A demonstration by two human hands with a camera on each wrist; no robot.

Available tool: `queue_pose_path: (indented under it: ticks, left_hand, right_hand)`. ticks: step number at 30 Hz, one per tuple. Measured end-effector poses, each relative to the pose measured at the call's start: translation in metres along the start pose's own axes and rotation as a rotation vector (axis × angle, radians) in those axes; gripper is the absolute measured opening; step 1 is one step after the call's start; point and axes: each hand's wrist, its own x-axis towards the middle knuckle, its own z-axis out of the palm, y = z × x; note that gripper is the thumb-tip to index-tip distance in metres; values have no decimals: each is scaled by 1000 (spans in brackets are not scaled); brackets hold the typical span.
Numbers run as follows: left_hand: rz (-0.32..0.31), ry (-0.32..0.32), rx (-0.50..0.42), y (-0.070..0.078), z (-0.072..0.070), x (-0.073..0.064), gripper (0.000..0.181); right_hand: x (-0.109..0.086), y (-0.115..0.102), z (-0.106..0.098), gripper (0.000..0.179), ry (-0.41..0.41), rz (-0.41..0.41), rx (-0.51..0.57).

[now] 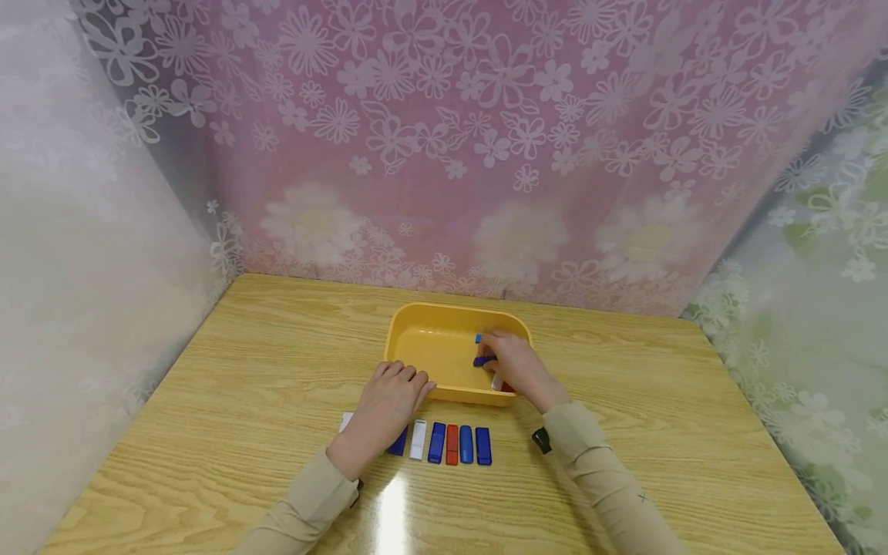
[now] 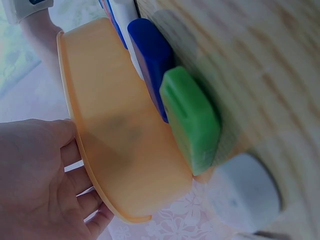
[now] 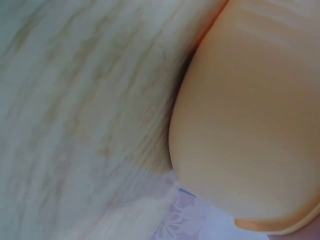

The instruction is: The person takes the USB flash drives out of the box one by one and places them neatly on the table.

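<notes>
We've got the left hand point(image 1: 383, 405) on the near-left rim of the yellow basket point(image 1: 430, 347), fingers bent over the edge and gripping it; left wrist view shows the thumb at the rim too. Right hand point(image 1: 516, 366) reaches in at the basket's right end, index finger and thumb close together, pinching a dark blue piece point(image 1: 479, 361). Right wrist view catches only basket wall and table, so we can't read the other fingers.

Counts: one basket, two hands. In the basket we see four pieces: the pinched one, a light blue piece point(image 1: 479, 338) just by the fingertips, plus a white piece point(image 1: 496, 382) and a red piece point(image 1: 509, 388) in the near-right corner, both partly behind the hand. More may be hidden there.

On the wooden table point(image 1: 624, 370), in front of the basket, we count a row of eight: four blue blocks point(image 1: 483, 446), two white blocks point(image 1: 418, 439), one red block point(image 1: 452, 445), one green block point(image 2: 192, 120). The left hand covers the green one in the head view; the left wrist view has it between a white and a blue. The leftmost white is partly covered.
</notes>
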Motion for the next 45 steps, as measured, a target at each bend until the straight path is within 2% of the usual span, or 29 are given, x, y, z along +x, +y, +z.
queue_pose_path:
  ticks: [6, 12, 20, 25, 30, 39, 45]
  left_hand:
    - [-1, 4, 5, 0, 0, 0, 24]
    - [3, -1, -1, 1, 0, 0, 24]
    - [-4, -8, 2, 1, 0, 1, 24]
    - [8, 11, -3, 0, 0, 0, 24]
    - [12, 12, 3, 1, -1, 0, 24]
    - [14, 15, -1, 1, 0, 0, 25]
    - [10, 7, -11, 1, 0, 1, 25]
  right_hand:
    - [-2, 3, 0, 30, 87, -11, 140]
    - [-10, -4, -8, 34, 119, 14, 305]
    - [-31, -17, -22, 34, 186, -2, 453]
    - [-45, -25, -27, 37, 175, 12, 551]
    - [-59, -31, -30, 37, 166, 55, 577]
    - [-82, -32, -29, 36, 238, 50, 539]
    - [-98, -34, -28, 34, 222, 78, 592]
